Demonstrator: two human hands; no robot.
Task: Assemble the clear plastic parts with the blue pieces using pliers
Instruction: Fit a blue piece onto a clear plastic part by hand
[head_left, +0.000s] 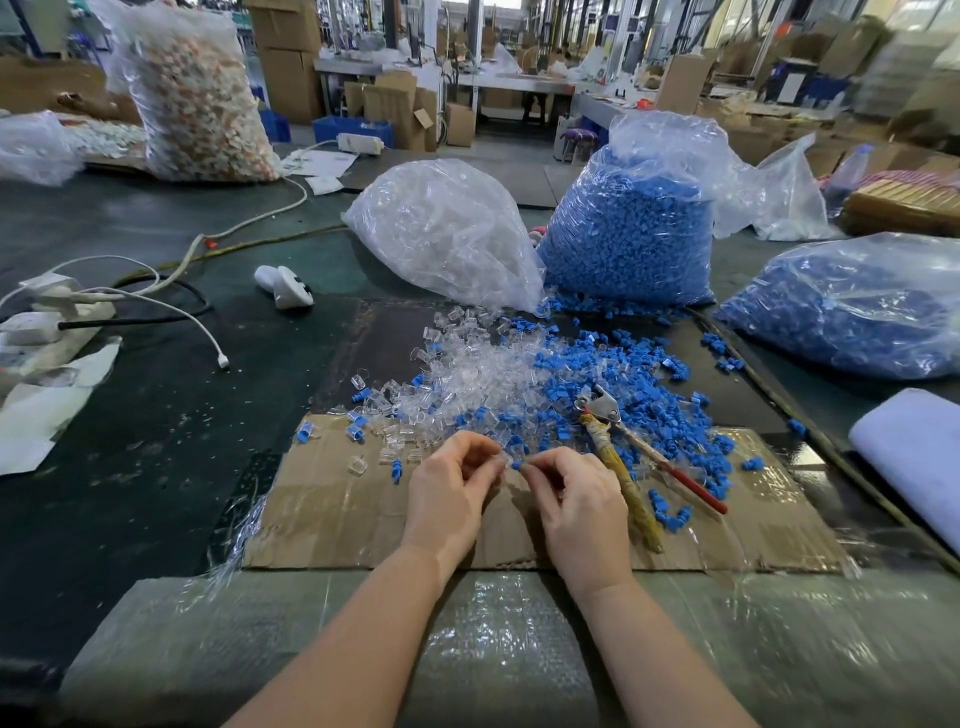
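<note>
Head view looks down on a dark green worktable (156, 426) with a taped cardboard sheet (332, 519) lying near its front edge. Over the middle of that sheet the left hand (447, 493) pinches a clear plastic part (503, 458) between curled fingertips, and the right hand (576, 499) pinches a blue piece (517, 466) in the same way, the two small parts meeting between the hands. Just beside the right hand, the pliers (618, 441) lie on the cardboard, their metal head resting on loose blue parts and their wrapped handles pointing toward the front edge. Beyond the hands a loose heap of clear parts (467, 379) spreads across the sheet and mixes at its right side with a heap of blue pieces (623, 374). Toward the back of the table a clear plastic bag (441, 228) full of clear parts leans over, touching an upright bag (634, 228) packed with blue pieces, its mouth open. A third bag (852, 306) of blue pieces lies on its side near the right edge. At the far left corner a tall bag (197, 98) holds pale and orange parts. White cables (171, 306) and a white handheld device (285, 286) lie on the left half of the table.
</note>
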